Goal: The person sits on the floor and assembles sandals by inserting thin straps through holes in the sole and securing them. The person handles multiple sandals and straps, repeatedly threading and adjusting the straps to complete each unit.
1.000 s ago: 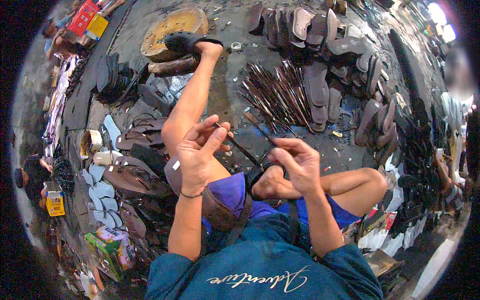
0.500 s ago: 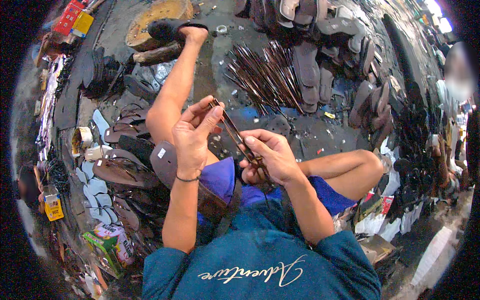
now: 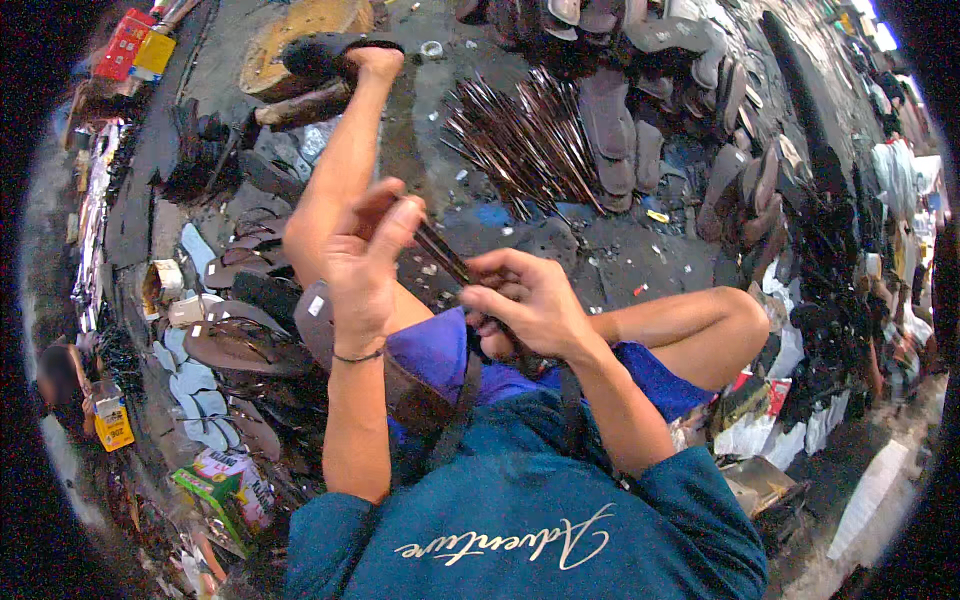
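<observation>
A narrow, dark, shiny sandal strap [image 3: 441, 250] runs at a slant between my two hands above my lap. My left hand [image 3: 362, 275] pinches its upper end between thumb and fingers; those fingertips are slightly blurred. Around the lower part, my right hand [image 3: 532, 305] is closed, with the thumb pressed on the strap, and the strap's other end is hidden behind the fingers. Beyond both hands, a loose heap of similar dark strips [image 3: 520, 140] lies fanned out on the ground.
Brown sandals [image 3: 240, 335] and pale blue sole pieces [image 3: 195, 385] lie to my left. Stacks of dark soles [image 3: 605, 130] stand beyond the strips. At the far left is a round wooden block [image 3: 295, 40]. A green box [image 3: 215, 495] sits near my left elbow.
My right hand has slid up the strap toward my left hand, so a shorter length shows between them. The strap's lower end, visible before, is now hidden. My left hand has shifted slightly left.
</observation>
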{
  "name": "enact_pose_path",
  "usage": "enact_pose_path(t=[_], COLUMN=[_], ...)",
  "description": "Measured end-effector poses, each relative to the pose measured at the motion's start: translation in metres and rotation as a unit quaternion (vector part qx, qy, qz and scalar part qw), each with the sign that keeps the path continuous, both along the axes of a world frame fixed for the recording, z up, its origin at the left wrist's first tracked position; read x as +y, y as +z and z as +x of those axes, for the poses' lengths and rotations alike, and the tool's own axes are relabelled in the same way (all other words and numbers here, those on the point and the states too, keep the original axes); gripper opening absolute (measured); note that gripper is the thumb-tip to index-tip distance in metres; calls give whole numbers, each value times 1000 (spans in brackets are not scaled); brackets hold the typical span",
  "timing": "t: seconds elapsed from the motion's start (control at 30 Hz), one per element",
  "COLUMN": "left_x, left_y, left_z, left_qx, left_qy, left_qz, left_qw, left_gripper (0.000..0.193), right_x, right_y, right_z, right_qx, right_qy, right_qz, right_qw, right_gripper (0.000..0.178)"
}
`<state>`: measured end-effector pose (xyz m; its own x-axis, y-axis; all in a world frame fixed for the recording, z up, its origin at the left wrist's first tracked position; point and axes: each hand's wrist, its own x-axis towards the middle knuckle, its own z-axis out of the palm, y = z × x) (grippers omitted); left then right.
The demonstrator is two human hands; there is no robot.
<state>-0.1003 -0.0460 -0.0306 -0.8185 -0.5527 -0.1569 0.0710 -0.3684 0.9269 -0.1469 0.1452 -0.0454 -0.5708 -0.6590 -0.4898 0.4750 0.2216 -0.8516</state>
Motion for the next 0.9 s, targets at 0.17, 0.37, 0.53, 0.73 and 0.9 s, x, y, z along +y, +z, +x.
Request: enact_pose_path(t=[0.17, 0.37, 0.53, 0.73, 0.9], left_x=[-39, 6, 21, 26, 33], left_y=[31, 25, 13, 10, 13], left_z=[-3, 2, 3, 6, 11], left_qx=[81, 29, 27, 10, -7], left_qy=[86, -8, 24, 28, 7], left_qz=[-90, -82, -17, -68, -116], left_qw=[989, 996, 999, 997, 993], left_gripper=[23, 23, 28, 32, 30], right_x=[51, -4, -15, -4, -1], right_y=[-47, 15, 27, 13, 12], right_z=[-14, -9, 2, 4, 3], right_qx=[124, 167, 113, 118, 208], right_qy=[-136, -190, -141, -76, -75], right_qz=[59, -124, -118, -70, -71], right_qw=[981, 960, 976, 988, 973], right_gripper=[27, 27, 27, 26, 24])
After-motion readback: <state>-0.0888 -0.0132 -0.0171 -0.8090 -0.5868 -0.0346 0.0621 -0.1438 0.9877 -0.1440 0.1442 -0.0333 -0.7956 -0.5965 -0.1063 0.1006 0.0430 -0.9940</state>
